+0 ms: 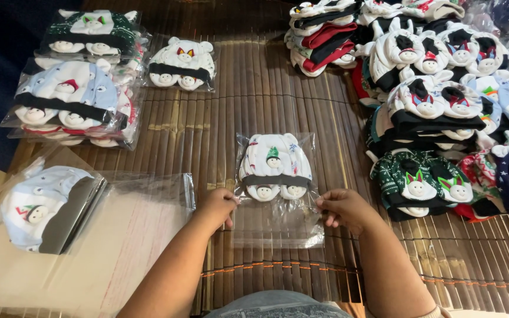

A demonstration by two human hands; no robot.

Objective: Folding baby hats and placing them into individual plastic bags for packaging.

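A clear plastic bag (278, 227) lies on the bamboo mat (254, 106) in front of me. Inside it sits a white baby hat set (275, 165) with a dark band and small round animal faces. My left hand (219, 206) pinches the bag's left edge beside the hat set. My right hand (341, 209) pinches the bag's right edge. The open lower part of the bag lies flat between my hands.
A stack of empty clear bags (119, 235) lies at the left, with a pale blue hat (36, 203) on it. Bagged hat sets (75, 94) are piled at the far left, one bagged set (182, 62) apart. Loose unbagged hats (437, 100) heap up at the right.
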